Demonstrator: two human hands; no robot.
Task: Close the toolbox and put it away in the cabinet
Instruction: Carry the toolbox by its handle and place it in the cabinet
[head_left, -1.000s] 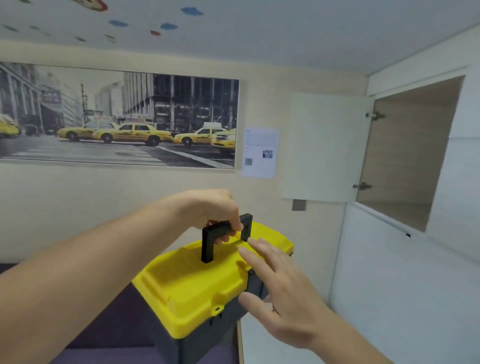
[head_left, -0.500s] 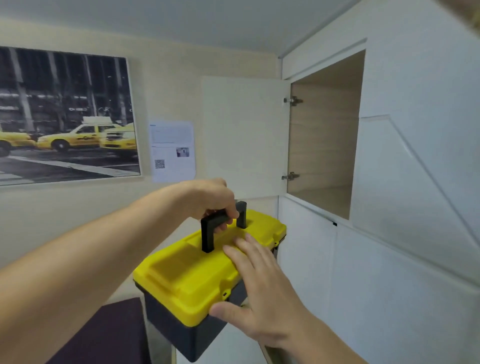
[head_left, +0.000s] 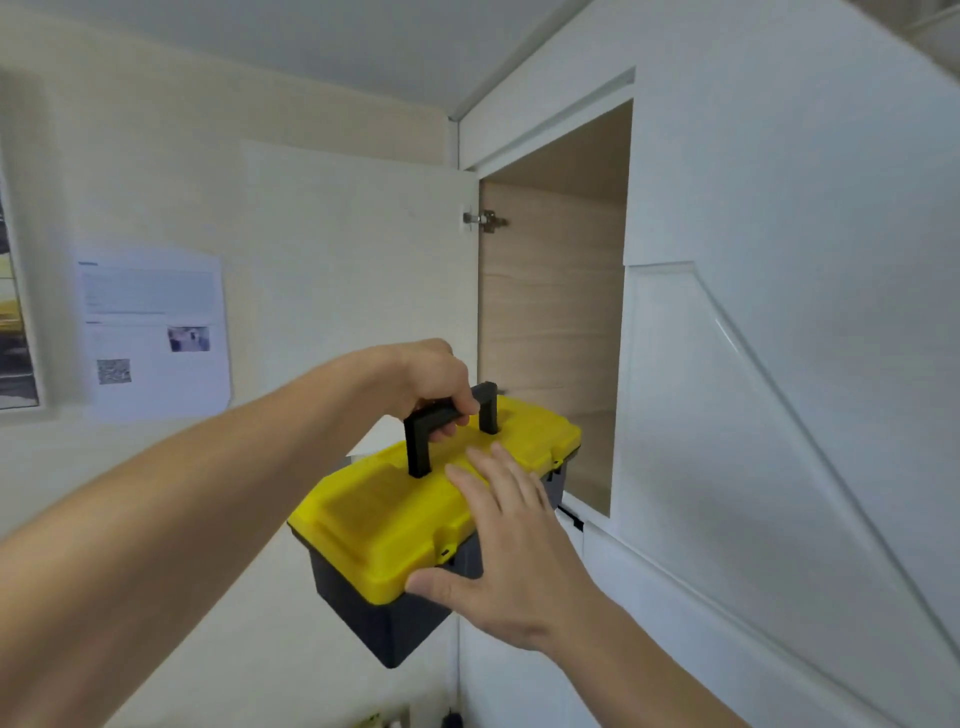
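The toolbox (head_left: 395, 519) has a yellow lid and a dark grey body, and its lid is down. It hangs in the air, held by its black handle (head_left: 423, 439), on which my left hand (head_left: 434, 379) is shut. My right hand (head_left: 511, 551) lies flat against the lid's near right edge, fingers spread on top and thumb at the lid's front rim. The cabinet (head_left: 553, 322) stands open just behind and to the right of the toolbox, with a bare wooden interior. The toolbox's far end is close to the cabinet's lower edge.
The cabinet's white door (head_left: 363, 260) is swung open to the left, flat against the wall. White panels (head_left: 779, 364) surround the opening on the right and below. A printed sheet (head_left: 153, 332) hangs on the left wall beside a picture frame (head_left: 15, 338).
The toolbox has been carried up and to the right, toward the cabinet opening. The view has turned right, so the taxi picture has slid out at the left. Both hands have kept their hold.
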